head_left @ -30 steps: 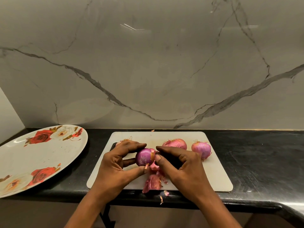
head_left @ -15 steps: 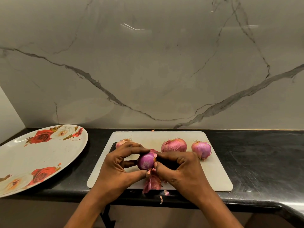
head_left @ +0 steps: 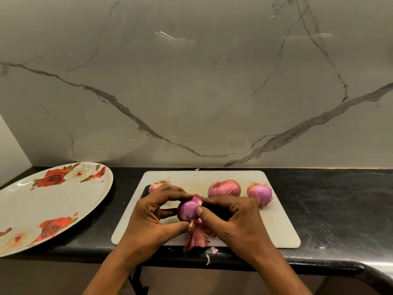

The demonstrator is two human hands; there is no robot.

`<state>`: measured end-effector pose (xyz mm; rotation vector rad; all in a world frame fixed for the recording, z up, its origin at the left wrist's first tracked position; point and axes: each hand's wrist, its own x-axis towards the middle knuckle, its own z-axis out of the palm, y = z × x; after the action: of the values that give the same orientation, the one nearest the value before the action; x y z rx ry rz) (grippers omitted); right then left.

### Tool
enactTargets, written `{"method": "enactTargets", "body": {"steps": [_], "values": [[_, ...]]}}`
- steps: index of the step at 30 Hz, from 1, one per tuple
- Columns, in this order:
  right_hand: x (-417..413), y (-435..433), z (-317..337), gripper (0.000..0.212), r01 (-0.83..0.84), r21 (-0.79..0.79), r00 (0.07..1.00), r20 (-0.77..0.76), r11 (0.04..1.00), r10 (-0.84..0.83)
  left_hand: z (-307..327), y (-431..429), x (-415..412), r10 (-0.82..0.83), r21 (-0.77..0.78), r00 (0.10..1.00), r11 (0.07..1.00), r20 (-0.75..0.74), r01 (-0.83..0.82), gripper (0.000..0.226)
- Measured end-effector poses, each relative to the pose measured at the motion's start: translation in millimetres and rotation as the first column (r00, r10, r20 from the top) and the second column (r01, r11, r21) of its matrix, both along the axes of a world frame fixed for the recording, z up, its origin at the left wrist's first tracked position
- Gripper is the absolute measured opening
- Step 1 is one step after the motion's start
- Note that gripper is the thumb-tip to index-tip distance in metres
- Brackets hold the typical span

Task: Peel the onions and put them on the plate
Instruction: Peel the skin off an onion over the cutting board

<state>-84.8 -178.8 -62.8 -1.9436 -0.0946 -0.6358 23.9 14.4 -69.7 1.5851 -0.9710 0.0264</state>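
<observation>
onion [head_left: 188, 209], partly peeled and purple, is gripped from both sides: left hand [head_left: 148, 218] and right hand [head_left: 236, 222] each curl thumb and fingers onto it, above the white cutting board [head_left: 276, 226]. three more onions [head_left: 224, 188] sit on the board at 12 o'clock of the hands, loose skins [head_left: 196, 239] at 6 o'clock. flowered plate [head_left: 42, 203] lies at 9 o'clock, off the board.

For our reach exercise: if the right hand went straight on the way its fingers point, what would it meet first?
The held onion, which the right hand pinches; beyond it, probably the left hand.
</observation>
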Motion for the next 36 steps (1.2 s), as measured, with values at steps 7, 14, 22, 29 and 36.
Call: {"method": "enactTargets", "body": {"steps": [7, 14, 22, 29, 36], "values": [[1.6, -1.6, -3.4, 0.017, 0.016, 0.005, 1.000, 0.020, 1.000, -0.016, 1.0, -0.6, -2.2, -0.011, -0.014, 1.000, 1.000, -0.007, 0.011, 0.046], [2.7, -2.5, -5.8, 0.018, 0.073, -0.029, 0.997, 0.018, 0.997, -0.073, 2.2, -1.0, -1.6, 0.003, -0.017, 1.000, 1.000, -0.024, -0.003, 0.048], [0.1, -1.8, -1.0, 0.018, 0.030, -0.013, 0.999, 0.036, 0.999, -0.029, 2.3, -1.2, -2.4, 0.023, -0.037, 0.999, 0.999, -0.032, -0.025, 0.050], [2.4, -2.5, -3.0, 0.012, 0.032, -0.024, 0.999, 0.038, 0.999, -0.031, 1.3, -0.4, -1.7, 0.034, -0.014, 0.999, 0.999, -0.022, -0.034, 0.048], [4.3, -4.3, -6.7, 0.013, 0.058, -0.029, 0.997, 0.045, 0.998, -0.057, 2.6, -0.8, -3.3, 0.030, -0.013, 0.999, 0.999, -0.029, -0.030, 0.048]]}}
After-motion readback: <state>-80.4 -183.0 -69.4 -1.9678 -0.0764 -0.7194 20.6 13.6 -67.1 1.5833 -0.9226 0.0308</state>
